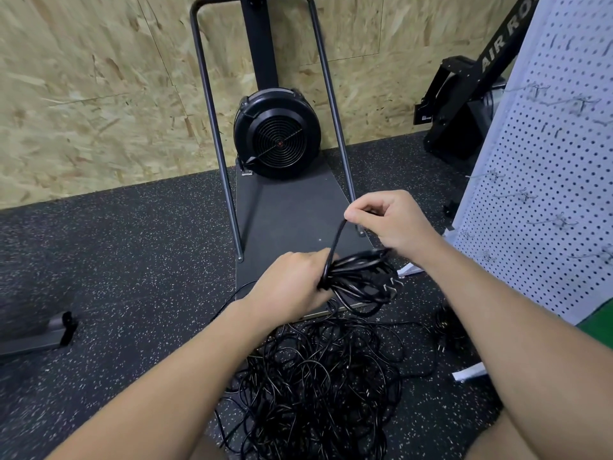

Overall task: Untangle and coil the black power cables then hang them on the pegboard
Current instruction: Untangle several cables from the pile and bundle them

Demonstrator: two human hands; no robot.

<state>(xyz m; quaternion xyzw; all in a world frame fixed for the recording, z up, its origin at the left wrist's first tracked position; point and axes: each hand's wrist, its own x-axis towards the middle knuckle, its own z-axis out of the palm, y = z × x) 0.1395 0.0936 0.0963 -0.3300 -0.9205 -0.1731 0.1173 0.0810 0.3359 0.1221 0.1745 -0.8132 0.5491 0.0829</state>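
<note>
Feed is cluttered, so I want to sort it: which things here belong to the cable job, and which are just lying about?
Job:
coiled cable, gripped by left hand
strand pinched by right hand
tangled cable pile
pegboard with its hooks

Lying about:
fan machine
its metal frame
black rower
</note>
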